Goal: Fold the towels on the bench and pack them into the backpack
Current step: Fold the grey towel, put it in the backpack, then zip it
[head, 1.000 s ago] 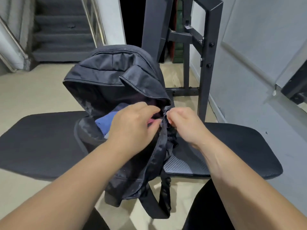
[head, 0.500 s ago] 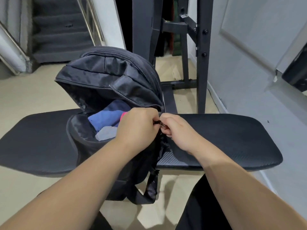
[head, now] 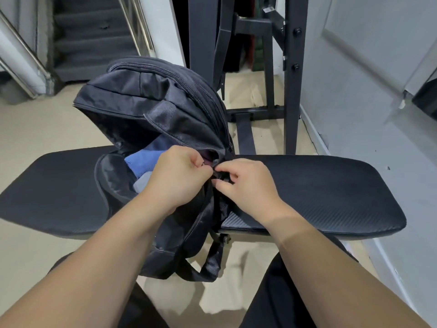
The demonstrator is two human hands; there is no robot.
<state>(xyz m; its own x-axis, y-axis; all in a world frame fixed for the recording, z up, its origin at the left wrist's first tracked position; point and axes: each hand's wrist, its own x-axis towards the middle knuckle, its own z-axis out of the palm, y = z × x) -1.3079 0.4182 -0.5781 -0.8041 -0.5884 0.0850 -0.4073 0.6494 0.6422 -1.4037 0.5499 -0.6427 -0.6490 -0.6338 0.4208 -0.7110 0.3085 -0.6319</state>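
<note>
The edge of the black nylon backpack (head: 153, 110) is pinched by the left hand (head: 179, 178), its fingers curled in against the thumb at the right end of the bag's opening. Just beside it, the dark zip (head: 217, 172) is pinched between the thumb and forefinger of the right hand (head: 248, 185). The slider itself is too small and shaded to be made out. The two hands are held almost touching over the zip.

The backpack is set on the long black padded bench (head: 331, 190), and its lower part overhangs the bench's front edge. A mesh-backed black shoulder strap (head: 212, 261) is seen hanging below that edge, above the beige floor (head: 35, 129). The pad runs well out to the right of the backpack and also to its left. Behind the backpack, and apart from it, the uprights of a dark metal rack (head: 293, 67) are seen. A pale grey wall (head: 354, 102) is seen well to the right of the backpack, and a grey staircase (head: 89, 31) behind it to the left.

To the left of the hands the backpack's main compartment is held wide open, with its top flap arched upward. Inside it a blue towel (head: 144, 157) is seen, and a pale grey towel (head: 142, 183) lies just in front of that. A sliver of pink cloth (head: 208, 158) shows at the zip, beside the left fingers.
</note>
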